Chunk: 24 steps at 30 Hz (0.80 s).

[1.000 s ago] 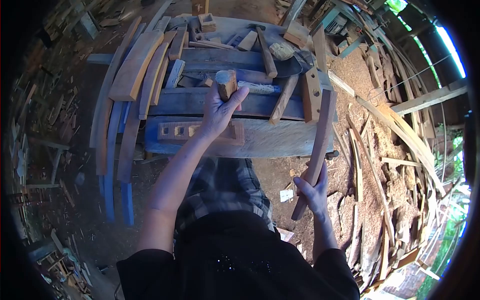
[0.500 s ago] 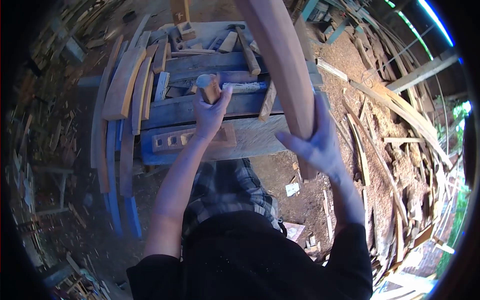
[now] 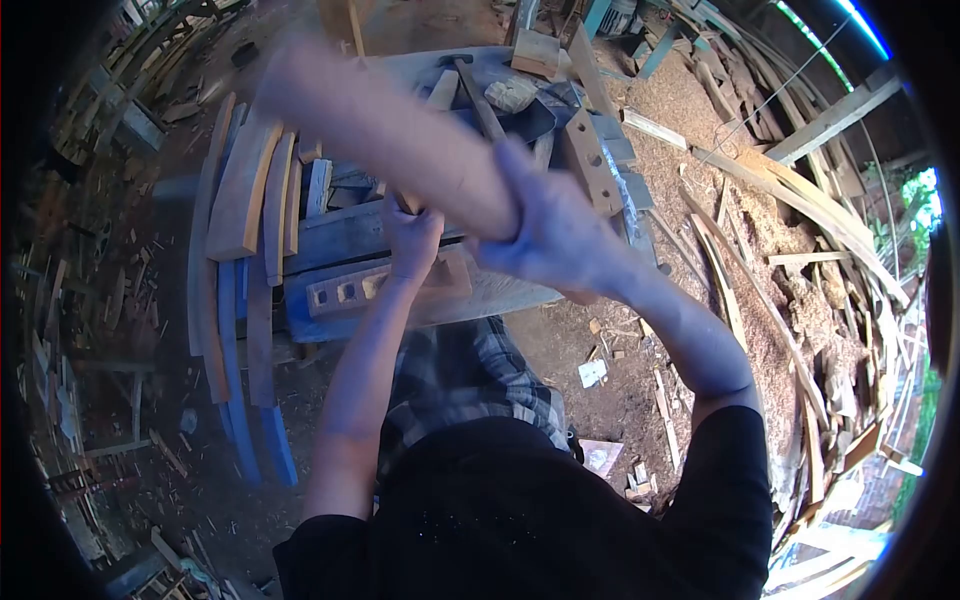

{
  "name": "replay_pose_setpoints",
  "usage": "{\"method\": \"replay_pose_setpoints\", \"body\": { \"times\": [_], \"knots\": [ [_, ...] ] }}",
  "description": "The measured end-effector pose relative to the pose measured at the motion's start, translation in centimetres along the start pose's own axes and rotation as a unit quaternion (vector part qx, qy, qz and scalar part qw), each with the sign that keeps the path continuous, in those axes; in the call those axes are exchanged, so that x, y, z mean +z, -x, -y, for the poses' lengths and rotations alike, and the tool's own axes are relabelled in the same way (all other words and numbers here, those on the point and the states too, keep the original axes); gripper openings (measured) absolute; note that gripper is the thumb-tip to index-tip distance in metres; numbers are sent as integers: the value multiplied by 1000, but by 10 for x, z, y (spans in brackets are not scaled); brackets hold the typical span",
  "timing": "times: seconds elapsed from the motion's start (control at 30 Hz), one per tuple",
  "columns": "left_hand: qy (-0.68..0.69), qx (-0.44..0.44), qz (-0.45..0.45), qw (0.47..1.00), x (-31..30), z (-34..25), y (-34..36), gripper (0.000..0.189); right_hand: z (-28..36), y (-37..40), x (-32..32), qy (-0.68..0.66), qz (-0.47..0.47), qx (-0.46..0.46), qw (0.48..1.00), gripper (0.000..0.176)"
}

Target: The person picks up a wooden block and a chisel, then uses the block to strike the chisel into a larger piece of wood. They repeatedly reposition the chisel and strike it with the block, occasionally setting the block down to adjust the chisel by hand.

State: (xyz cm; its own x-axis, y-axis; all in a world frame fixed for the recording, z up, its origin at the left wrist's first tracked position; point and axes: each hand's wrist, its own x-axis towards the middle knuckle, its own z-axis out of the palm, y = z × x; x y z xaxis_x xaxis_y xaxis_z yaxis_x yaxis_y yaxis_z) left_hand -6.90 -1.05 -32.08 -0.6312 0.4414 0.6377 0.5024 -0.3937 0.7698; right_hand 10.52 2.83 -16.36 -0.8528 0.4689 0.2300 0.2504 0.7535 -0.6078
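Observation:
In my right hand (image 3: 555,225) is the near end of a thick wooden club (image 3: 400,140), fingers wrapped round it. The club slants up and left across the bench, blurred by motion, and overlaps the top of what my left hand holds. My left hand (image 3: 412,240) is closed round a wooden-handled chisel (image 3: 407,203); its blade is hidden. Just below that hand lies a wooden piece with square mortises (image 3: 340,292), along the front edge of the bench, partly behind my left forearm.
A hammer (image 3: 480,100) lies at the back of the workbench (image 3: 520,295). To its right stands a block with round holes (image 3: 592,160). Curved boards (image 3: 245,190) lean along the left side. Wood shavings (image 3: 670,120) and long offcuts cover the ground at right.
My right hand has swung the club from upright at the right to a leftward slant over the bench. My left hand stays in nearly the same place, holding the chisel.

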Motion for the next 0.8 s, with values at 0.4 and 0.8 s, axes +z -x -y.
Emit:
{"method": "replay_pose_setpoints", "body": {
  "times": [0.4,0.8],
  "knots": [
    [196,-215,46,956,-11,-20,0,15,-7,7,-11,-16,8,53,998,61],
    [124,-130,8,984,0,15,11,22,-22,3,-8,83,37,30,995,59]
  ]
}}
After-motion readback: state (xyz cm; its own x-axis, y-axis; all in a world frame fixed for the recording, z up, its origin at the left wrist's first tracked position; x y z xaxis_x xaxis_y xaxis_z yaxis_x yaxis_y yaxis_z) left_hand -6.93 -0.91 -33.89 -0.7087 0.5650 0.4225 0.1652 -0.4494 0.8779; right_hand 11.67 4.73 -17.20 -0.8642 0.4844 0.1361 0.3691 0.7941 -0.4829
